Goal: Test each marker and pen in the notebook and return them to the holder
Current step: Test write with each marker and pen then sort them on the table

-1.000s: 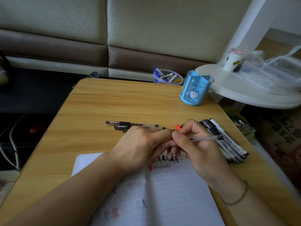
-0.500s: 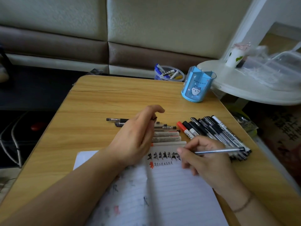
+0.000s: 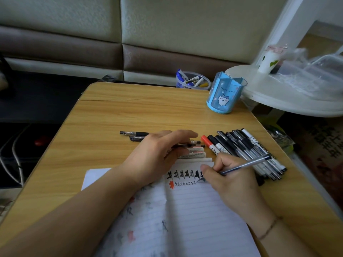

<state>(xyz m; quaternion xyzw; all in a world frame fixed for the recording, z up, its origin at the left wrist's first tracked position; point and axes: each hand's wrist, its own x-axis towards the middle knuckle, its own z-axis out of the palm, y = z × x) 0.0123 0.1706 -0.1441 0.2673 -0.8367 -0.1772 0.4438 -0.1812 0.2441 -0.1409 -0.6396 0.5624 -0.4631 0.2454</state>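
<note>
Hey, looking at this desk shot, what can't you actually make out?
Head view:
- Pen tip: hidden behind the right hand.
- Markers by the notebook: partly covered by the left hand.
- Inside the blue holder: hidden by its wall.
- Notebook's near edge: cut off by the frame.
- Marker labels: too small to read.

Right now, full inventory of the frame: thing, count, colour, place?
Wooden table: one, tan, centre.
Lined notebook: one, white, open, near edge.
Blue plastic pen holder: one, far right of table.
Row of markers and pens: several, mostly black, one red-capped, right of notebook.
Black pens: two, above the left hand.
Clear tub of markers: one, behind table.
White round side table: one, right.
Left hand: on markers above notebook.
Right hand: holds clear pen, tip on page.
</note>
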